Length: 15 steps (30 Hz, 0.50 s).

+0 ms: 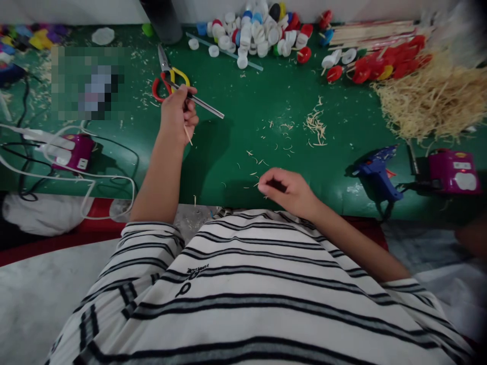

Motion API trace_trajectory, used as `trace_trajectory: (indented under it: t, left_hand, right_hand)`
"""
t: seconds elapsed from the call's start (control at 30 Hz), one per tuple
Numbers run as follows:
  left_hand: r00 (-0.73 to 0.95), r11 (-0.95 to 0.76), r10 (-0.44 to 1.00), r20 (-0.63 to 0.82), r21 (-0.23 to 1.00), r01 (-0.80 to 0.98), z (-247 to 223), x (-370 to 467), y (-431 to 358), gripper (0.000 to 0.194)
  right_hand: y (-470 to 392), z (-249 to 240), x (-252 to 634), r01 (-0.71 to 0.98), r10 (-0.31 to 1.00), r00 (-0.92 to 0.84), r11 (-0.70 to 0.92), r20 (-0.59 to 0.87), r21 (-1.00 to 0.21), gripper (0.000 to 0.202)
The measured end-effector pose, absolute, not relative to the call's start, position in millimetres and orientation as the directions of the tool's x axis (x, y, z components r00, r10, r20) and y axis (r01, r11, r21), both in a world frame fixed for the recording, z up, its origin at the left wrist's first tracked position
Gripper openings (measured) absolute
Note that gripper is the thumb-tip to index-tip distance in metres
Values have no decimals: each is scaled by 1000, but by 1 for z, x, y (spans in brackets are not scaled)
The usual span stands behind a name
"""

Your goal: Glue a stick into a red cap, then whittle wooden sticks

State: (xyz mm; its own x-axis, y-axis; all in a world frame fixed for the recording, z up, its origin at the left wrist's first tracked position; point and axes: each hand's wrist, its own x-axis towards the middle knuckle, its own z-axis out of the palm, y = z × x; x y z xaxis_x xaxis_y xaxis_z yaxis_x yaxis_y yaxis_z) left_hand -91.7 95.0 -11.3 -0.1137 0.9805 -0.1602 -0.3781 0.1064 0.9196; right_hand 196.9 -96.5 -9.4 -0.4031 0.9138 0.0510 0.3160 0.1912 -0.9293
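Note:
My left hand (179, 114) is closed around a slim silver-and-black tool (208, 106), straight and narrow, whose exact kind I cannot make out. From beneath the same fingers sticks out a thin wooden stick (187, 135). Just beyond that hand lie pliers (166, 68) with one red and one yellow handle. My right hand (289, 190) is over the front edge of the green table (236, 147), its fingers curled and thumb and forefinger brought together. Whatever it may pinch is too small to tell. Pale wood shavings (315, 126) are scattered between and beyond the hands.
White and coloured bottle caps (258, 30) are heaped at the back, with red caps (380, 66) and a pile of wood fibre (437, 101) to the right. A blue glue gun (380, 170), purple power sockets (454, 171) and left-side white cables (102, 177) lie around.

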Motion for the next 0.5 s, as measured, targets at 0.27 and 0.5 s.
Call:
trace_trajectory:
  t: [0.27,0.5]
  left_hand:
    - [-134,123,975,-179,929,-348,-8,-89,93,37]
    - [-117,130,976,-185,919,-372,-10,-88,96,39]
  right_hand:
    - [-94,0,197,491,856,-502,401,125,-773,21]
    - [-113,21,182,508,533,-804,386,-264,-770,24]
